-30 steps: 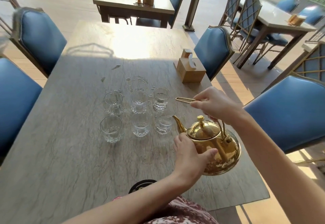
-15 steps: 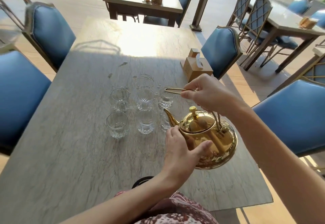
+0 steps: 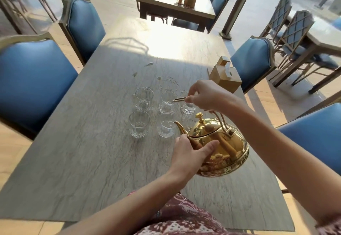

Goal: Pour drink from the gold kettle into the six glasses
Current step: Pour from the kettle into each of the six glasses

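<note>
Gold kettle (image 3: 219, 148) in both hands

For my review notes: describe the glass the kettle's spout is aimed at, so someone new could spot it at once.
On the grey stone-look table, six clear glasses stand in two rows of three. In the nearer row, take the middle glass, between the near-left glass and one partly hidden behind the gold kettle. It alone has the spout tip at its rim.
</note>
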